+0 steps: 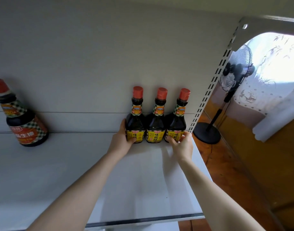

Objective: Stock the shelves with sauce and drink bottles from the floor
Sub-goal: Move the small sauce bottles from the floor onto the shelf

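Note:
Three dark sauce bottles with red caps and yellow labels stand side by side at the back right of a white shelf (76, 164). My left hand (123, 139) grips the left bottle (135, 120) low on its body. My right hand (181, 144) grips the base of the right bottle (177, 120). The middle bottle (156, 122) stands between them, touching both. A larger sauce bottle with a red-orange label (24, 119) stands alone at the far left of the shelf.
A slotted white upright (207, 92) bounds the shelf on the right. Beyond it a black pedestal fan (232, 77) stands on a wooden floor (226, 164) by a bright curtained window. The shelf's front edge (143, 220) runs near the bottom.

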Available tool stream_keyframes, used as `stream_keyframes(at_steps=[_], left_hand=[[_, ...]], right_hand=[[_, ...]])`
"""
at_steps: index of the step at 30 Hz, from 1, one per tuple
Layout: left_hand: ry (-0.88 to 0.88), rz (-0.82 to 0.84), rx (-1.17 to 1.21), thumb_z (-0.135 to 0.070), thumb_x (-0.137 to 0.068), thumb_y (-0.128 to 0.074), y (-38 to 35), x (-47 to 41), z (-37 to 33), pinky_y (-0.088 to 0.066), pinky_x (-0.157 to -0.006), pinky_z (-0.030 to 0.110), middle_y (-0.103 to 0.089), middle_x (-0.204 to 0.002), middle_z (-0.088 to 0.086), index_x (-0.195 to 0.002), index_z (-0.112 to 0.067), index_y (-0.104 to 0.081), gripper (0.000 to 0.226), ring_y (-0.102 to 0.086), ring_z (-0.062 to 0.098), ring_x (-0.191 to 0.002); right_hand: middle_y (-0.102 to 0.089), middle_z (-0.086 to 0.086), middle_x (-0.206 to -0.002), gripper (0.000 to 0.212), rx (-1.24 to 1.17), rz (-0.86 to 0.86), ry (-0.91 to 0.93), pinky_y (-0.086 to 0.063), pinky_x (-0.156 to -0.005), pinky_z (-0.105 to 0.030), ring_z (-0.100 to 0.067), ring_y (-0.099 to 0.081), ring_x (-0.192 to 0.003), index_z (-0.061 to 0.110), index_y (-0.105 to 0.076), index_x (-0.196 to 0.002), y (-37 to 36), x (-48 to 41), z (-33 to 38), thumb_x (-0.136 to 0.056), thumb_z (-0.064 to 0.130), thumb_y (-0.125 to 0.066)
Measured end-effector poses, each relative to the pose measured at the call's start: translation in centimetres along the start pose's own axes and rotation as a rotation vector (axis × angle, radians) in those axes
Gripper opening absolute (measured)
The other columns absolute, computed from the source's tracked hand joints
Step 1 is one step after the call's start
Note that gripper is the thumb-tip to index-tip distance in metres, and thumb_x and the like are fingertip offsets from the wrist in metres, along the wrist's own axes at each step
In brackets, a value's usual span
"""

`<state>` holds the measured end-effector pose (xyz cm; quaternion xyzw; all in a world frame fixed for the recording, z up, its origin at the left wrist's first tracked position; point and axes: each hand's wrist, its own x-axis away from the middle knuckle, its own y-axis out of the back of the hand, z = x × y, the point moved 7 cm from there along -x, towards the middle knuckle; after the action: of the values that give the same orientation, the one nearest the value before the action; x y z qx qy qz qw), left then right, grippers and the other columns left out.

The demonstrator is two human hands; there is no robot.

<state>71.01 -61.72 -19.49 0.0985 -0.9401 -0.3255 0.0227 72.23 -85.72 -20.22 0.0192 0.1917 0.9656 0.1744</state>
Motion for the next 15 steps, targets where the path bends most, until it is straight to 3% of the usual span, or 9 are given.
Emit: stream_keyframes(at_steps=[4,8,11,15], left_hand=[[0.048,0.011,-0.181,-0.024,-0.087,-0.060,0.7,1.3,-0.2,-0.042,-0.087,0.035,-0.053,-0.130,0.020,-0.148,-0.008,-0.007,0.082,-0.051,0.035,-0.117],[-0.090,-0.034,-0.389,-0.037,-0.089,-0.053,4.2,5.0,0.2,-0.038,-0.099,0.036,-0.041,-0.142,0.016,-0.138,-0.003,-0.036,0.062,-0.041,0.029,-0.129],[-0.215,-0.149,-0.460,-0.047,-0.078,-0.045,8.0,8.9,1.5,-0.052,-0.081,0.045,-0.063,-0.114,0.022,-0.106,0.004,-0.065,0.062,-0.063,0.036,-0.104],[-0.175,-0.225,-0.580,-0.045,-0.076,-0.045,14.0,13.9,4.7,-0.054,-0.070,0.046,-0.070,-0.097,0.018,-0.091,0.002,-0.070,0.056,-0.068,0.033,-0.089]], right_hand=[[-0.055,-0.011,-0.093,0.040,0.247,0.075,-0.033,-0.040,-0.068,-0.031,-0.030,-0.057,-0.092,0.011,-0.041,-0.091,-0.1,0.2,-0.5,-0.077,0.033,-0.072],[-0.052,-0.016,-0.118,0.050,0.640,0.180,0.102,-0.040,-0.090,-0.038,-0.031,-0.047,-0.113,0.002,-0.047,-0.113,0.3,2.5,-0.3,-0.087,0.043,-0.056],[-0.050,-0.014,-0.127,0.053,0.659,0.215,0.274,-0.035,-0.097,-0.033,-0.029,-0.042,-0.121,0.001,-0.045,-0.125,-0.5,5.4,1.6,-0.090,0.040,-0.052],[-0.058,-0.015,-0.113,0.037,0.561,0.367,0.449,-0.035,-0.091,-0.032,-0.031,-0.046,-0.114,0.000,-0.056,-0.109,-5.7,10.2,5.9,-0.088,0.031,-0.058]])
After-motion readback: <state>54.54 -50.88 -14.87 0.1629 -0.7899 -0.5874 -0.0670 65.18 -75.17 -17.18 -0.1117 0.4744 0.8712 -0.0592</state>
